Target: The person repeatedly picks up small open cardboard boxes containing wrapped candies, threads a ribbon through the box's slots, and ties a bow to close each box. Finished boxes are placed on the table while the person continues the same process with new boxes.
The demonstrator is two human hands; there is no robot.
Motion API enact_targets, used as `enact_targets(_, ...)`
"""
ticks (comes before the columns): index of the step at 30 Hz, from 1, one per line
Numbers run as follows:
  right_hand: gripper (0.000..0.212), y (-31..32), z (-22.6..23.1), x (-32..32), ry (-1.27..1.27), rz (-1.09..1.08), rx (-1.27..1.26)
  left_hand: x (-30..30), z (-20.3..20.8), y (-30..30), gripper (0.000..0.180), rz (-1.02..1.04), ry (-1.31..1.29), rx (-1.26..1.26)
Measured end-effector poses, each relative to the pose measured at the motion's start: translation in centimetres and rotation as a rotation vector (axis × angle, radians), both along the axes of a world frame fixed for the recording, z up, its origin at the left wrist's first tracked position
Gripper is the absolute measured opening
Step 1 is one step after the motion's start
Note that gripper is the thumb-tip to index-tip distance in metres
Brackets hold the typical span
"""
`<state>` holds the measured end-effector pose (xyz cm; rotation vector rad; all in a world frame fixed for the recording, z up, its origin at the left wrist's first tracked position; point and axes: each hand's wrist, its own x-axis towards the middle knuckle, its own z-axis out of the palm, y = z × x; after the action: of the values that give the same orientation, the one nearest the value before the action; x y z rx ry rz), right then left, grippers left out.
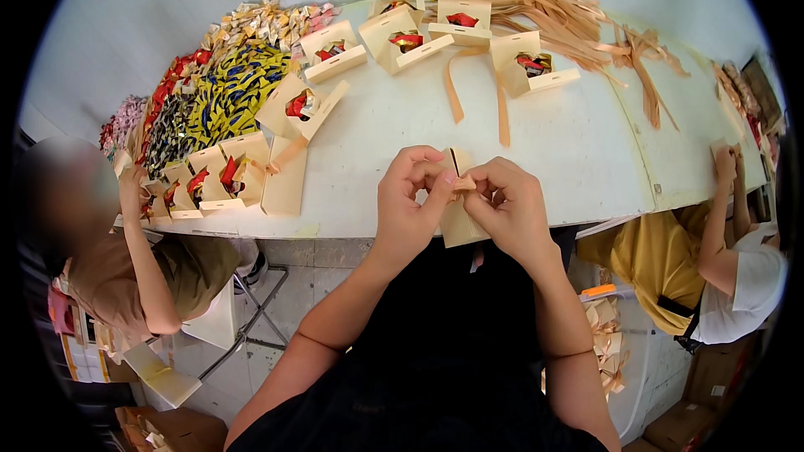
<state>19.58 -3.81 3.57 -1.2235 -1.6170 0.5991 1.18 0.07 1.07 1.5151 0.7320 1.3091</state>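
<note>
Close to the table's near edge, a small cream box [460, 228] stands between my two hands. A peach ribbon [463, 184] crosses its upper part. My left hand [414, 199] pinches the ribbon from the left, thumb and forefinger pressed together. From the other side my right hand [508, 199] has its fingers curled on the same ribbon. Whether the ribbon is knotted is hidden by my fingers. Beyond my hands stands an open cream box [512, 50] with wrapped sweets inside, and a loose peach ribbon [453, 90] lies to its left.
More open boxes [394, 33] with sweets line the table's far and left sides. Heaps of wrapped sweets [237, 88] lie far left, a bundle of ribbons [544, 12] at the back. Co-workers sit left [126, 272] and right [754, 276]. Filled boxes [605, 326] lie in a bin below right.
</note>
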Motion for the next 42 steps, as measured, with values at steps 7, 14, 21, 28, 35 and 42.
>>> enact_targets(7, 0.014, 0.3, -0.8, -0.8, 0.002, -0.101, 0.065, -0.1, 0.6, 0.1, 0.028, -0.087, -0.045, -0.232)
enact_targets(14, 0.013, -0.5, -1.8, -1.4, 0.313, -0.044, -0.126, -0.3, -0.8, 0.0, 0.016, -0.136, -0.118, -0.293)
enact_targets(21, 0.01, -1.1, -3.1, -0.4, 0.523, -0.176, 0.037, -0.1, -0.7, -0.3, 0.013, 0.008, -0.058, -0.241)
enact_targets(28, 0.011, -6.8, -2.4, 5.0, 0.48, -0.247, 0.21, -2.6, 1.5, -0.2, 0.013, 0.236, 0.266, 0.219)
enact_targets(35, 0.061, -29.7, 0.7, 26.1, -0.22, -0.506, 0.441, -10.7, 2.8, 8.4, 0.024, 0.844, 0.803, 0.584)
enact_targets(42, 0.038, -32.5, 1.8, 24.8, 0.212, -0.131, 0.772, -10.6, 0.7, 11.3, 0.006, 0.875, 1.295, 0.377)
